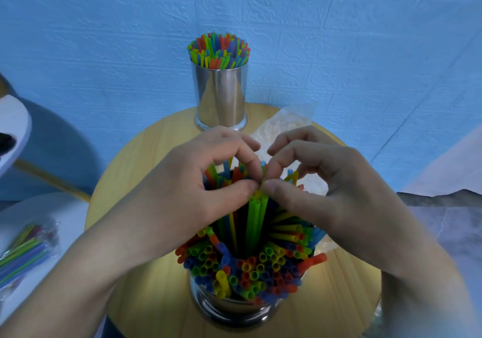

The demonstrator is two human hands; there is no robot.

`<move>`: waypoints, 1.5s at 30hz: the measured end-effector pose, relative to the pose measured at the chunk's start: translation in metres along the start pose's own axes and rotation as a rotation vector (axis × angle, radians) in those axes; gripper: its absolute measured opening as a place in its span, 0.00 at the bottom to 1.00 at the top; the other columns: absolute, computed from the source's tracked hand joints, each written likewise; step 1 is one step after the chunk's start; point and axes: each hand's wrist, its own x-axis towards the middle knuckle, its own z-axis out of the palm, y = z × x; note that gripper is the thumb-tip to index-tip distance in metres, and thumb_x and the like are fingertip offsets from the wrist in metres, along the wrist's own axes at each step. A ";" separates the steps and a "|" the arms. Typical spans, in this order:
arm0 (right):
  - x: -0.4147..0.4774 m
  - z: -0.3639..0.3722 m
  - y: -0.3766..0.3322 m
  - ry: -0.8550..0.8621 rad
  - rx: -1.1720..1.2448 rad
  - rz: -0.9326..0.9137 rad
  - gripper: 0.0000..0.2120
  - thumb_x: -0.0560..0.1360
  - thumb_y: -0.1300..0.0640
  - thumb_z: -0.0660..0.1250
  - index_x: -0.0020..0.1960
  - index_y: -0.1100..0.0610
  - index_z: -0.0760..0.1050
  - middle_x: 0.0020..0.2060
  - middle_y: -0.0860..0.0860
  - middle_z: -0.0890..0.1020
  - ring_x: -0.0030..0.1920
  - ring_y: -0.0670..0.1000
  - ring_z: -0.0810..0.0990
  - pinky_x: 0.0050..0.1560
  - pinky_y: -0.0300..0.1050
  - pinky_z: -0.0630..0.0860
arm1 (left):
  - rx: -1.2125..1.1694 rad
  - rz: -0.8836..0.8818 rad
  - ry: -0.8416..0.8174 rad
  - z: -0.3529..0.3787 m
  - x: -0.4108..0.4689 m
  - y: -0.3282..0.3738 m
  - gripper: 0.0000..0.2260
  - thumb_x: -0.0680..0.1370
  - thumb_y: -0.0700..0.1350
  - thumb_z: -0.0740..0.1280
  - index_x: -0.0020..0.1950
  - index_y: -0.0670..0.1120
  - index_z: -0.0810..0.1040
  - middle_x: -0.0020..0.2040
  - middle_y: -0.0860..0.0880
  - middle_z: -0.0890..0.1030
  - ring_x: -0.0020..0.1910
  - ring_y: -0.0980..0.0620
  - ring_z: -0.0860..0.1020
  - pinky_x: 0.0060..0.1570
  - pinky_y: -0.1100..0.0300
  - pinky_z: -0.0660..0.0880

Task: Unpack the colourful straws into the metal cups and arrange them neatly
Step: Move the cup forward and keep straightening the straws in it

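Both hands meet over the near cup (pixel 234 309): the left hand (pixel 198 178) and right hand (pixel 320 181) pinch the tops of a few green straws (pixel 257 215) between thumb and forefinger, fingertips touching, with the other straws fanned out against the rim all round the pinch and a dark gap just below it. Beyond the grip stands the far cup (pixel 220 97), full of upright straws, well apart, with a crumpled clear bag (pixel 284 125) beside it. Both cups sit on a round wooden table (pixel 161 298) by a blue wall (pixel 104 51); left of the grip, a pack of straws (pixel 23 254) lies on a white surface.

Round wooden table (pixel 146 298) (2 metal cups (pixel 220 95), clear plastic bag (pixel 284 124)).
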 end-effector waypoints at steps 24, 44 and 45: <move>-0.001 0.001 0.002 0.254 0.373 -0.201 0.08 0.74 0.55 0.73 0.53 0.48 0.84 0.41 0.50 0.87 0.41 0.51 0.83 0.44 0.42 0.78 | -0.963 -0.283 0.476 -0.004 0.009 -0.011 0.02 0.73 0.49 0.69 0.41 0.53 0.80 0.38 0.55 0.83 0.37 0.58 0.81 0.35 0.66 0.76; -0.005 -0.001 0.004 0.187 0.085 -0.029 0.03 0.80 0.53 0.71 0.51 0.49 0.77 0.35 0.52 0.79 0.35 0.51 0.75 0.35 0.44 0.73 | -0.327 -0.370 -0.133 -0.003 0.017 0.003 0.07 0.80 0.47 0.69 0.53 0.54 0.85 0.44 0.50 0.88 0.44 0.51 0.87 0.48 0.55 0.84; -0.006 -0.001 0.004 0.192 0.098 -0.015 0.06 0.78 0.54 0.72 0.53 0.48 0.76 0.34 0.52 0.78 0.34 0.51 0.74 0.35 0.42 0.72 | -0.324 -0.372 -0.124 -0.003 0.018 0.003 0.06 0.79 0.47 0.69 0.52 0.54 0.86 0.43 0.50 0.88 0.43 0.51 0.87 0.47 0.58 0.84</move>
